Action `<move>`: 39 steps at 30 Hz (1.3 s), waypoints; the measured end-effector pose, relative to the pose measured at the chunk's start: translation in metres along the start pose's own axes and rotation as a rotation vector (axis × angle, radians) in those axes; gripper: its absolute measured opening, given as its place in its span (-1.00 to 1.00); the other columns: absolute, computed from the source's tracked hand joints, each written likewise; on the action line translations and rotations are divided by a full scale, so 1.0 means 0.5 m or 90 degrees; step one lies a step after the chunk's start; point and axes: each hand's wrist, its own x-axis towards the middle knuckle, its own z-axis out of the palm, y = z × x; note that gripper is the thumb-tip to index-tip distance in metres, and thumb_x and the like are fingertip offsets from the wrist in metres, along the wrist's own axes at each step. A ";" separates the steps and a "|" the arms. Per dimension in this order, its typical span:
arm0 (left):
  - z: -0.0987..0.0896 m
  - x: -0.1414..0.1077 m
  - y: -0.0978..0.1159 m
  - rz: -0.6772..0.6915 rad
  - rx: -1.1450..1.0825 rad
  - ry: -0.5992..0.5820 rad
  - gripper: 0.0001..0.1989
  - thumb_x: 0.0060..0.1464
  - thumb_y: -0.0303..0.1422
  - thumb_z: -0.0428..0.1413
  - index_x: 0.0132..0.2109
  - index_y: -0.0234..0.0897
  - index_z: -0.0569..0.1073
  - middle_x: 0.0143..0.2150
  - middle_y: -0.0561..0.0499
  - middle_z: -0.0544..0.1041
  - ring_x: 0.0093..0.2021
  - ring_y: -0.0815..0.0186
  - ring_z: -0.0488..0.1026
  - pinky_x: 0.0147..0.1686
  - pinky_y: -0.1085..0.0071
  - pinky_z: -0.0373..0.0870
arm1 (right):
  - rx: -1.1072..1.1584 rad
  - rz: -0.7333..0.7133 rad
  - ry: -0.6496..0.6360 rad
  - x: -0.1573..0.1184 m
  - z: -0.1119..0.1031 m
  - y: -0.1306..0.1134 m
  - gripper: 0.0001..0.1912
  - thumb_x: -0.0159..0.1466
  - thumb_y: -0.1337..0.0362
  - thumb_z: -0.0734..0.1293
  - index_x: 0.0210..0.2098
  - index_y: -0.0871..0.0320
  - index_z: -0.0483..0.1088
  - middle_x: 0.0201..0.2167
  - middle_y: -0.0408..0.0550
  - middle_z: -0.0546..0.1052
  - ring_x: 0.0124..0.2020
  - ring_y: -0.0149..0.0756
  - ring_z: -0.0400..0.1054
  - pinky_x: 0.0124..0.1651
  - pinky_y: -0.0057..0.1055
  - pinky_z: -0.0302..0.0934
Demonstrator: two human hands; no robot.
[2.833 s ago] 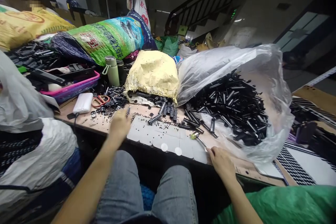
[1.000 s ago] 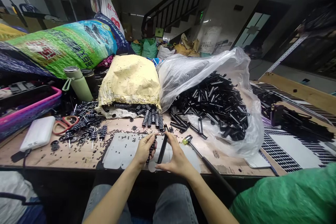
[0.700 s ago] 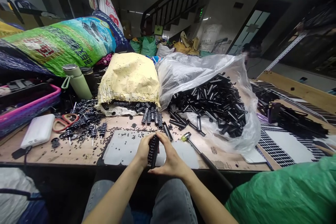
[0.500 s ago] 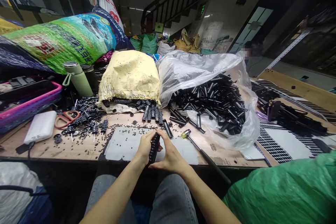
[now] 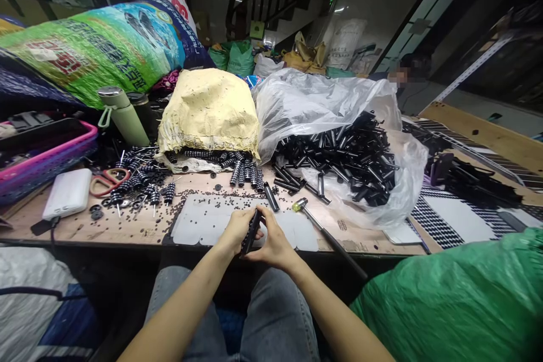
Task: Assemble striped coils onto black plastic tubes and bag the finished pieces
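Between my two hands is a slim black bar-shaped piece (image 5: pixel 251 233), held tilted over the table's front edge. My left hand (image 5: pixel 236 232) wraps round its left side. The thumb and fingers of my right hand (image 5: pixel 276 244) grip it at its top and bottom ends. Behind the hands lies a black tube piece (image 5: pixel 271 197). Under and beside them is a pale flat mat (image 5: pixel 190 226) sprinkled with tiny black rings. A hammer (image 5: pixel 326 235) with a yellowish head lies to the right, its dark handle sticking out over the edge.
A yellow sack (image 5: pixel 207 116) spills ridged black rollers (image 5: pixel 246 174). A clear plastic bag (image 5: pixel 297 102) holds many black tube pieces (image 5: pixel 339 161). Scissors (image 5: pixel 109 182), a white power bank (image 5: pixel 68 193) and a green bottle (image 5: pixel 125 116) stand left; a green sack (image 5: pixel 449 294) bulges at right. A person (image 5: pixel 405 73) is in the background.
The black piece has turned in my hands, so its beaded face shows less. Both hands stay round it. The view has shifted slightly, and more of the person at back right shows.
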 end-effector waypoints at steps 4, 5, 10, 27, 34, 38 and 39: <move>-0.005 0.003 -0.020 0.141 0.142 0.005 -0.69 0.03 -0.20 -0.06 -0.29 -0.38 0.41 -0.48 -0.05 0.41 -0.52 0.36 0.37 -0.46 0.41 0.35 | -0.052 0.002 0.040 -0.003 0.013 0.012 0.05 -0.24 0.24 0.46 0.16 0.22 -0.11 0.12 0.16 0.10 0.16 -0.05 -0.03 0.18 -0.13 -0.05; -0.005 0.003 -0.027 0.221 0.220 0.016 -0.70 0.02 -0.23 -0.03 -0.21 -0.35 0.43 -0.37 -0.07 0.41 -0.41 0.34 0.39 -0.35 0.37 0.36 | -0.071 0.006 0.066 -0.003 0.020 0.017 0.03 -0.22 0.25 0.44 0.16 0.22 -0.11 0.11 0.17 0.12 0.16 -0.04 -0.02 0.18 -0.10 -0.04; -0.011 0.005 -0.062 0.489 0.660 0.027 -0.56 -0.03 -0.47 0.01 0.06 -0.27 0.29 -0.21 -0.09 0.33 -0.20 0.28 0.31 -0.14 0.30 0.30 | -0.183 0.022 0.114 -0.018 0.021 0.058 -0.19 0.00 0.33 0.30 0.17 0.26 -0.13 0.12 0.20 0.11 0.17 -0.09 -0.04 0.15 -0.11 -0.01; -0.048 0.000 -0.068 0.691 1.112 0.069 -0.60 0.07 -0.60 -0.16 0.04 -0.26 0.26 -0.12 -0.10 0.43 -0.09 0.20 0.31 -0.11 0.16 0.16 | -0.307 0.281 0.090 -0.123 -0.093 -0.003 -0.62 0.30 0.07 -0.09 -0.41 0.11 0.19 -0.66 -0.17 0.32 -0.63 -0.32 0.23 -0.55 -0.47 -0.01; 0.004 -0.001 -0.126 0.653 1.107 0.082 -0.45 0.11 -0.22 -0.16 0.14 -0.55 0.11 0.17 -0.31 0.14 0.22 0.07 -0.04 0.15 0.09 -0.10 | -0.232 0.170 0.171 -0.088 -0.081 -0.087 -0.63 0.31 0.09 -0.10 -0.41 0.11 0.17 -0.65 -0.17 0.32 -0.63 -0.37 0.23 -0.54 -0.50 0.04; 0.014 0.012 -0.144 0.634 1.083 0.080 -0.44 0.08 -0.33 -0.20 0.18 -0.60 0.00 0.17 -0.35 0.14 0.22 0.08 -0.03 0.15 0.07 -0.09 | -0.263 0.103 0.041 -0.074 -0.036 -0.112 -0.61 0.31 0.11 -0.09 -0.37 0.13 0.24 -0.59 -0.10 0.40 -0.61 -0.33 0.29 -0.54 -0.48 0.06; 0.012 0.014 -0.143 0.636 1.075 0.076 -0.43 0.07 -0.35 -0.21 0.19 -0.59 -0.03 0.17 -0.35 0.13 0.22 0.08 -0.03 0.15 0.07 -0.08 | -0.283 0.110 0.007 -0.073 -0.029 -0.115 -0.62 0.31 0.11 -0.08 -0.39 0.13 0.25 -0.58 -0.09 0.41 -0.60 -0.32 0.30 -0.54 -0.48 0.06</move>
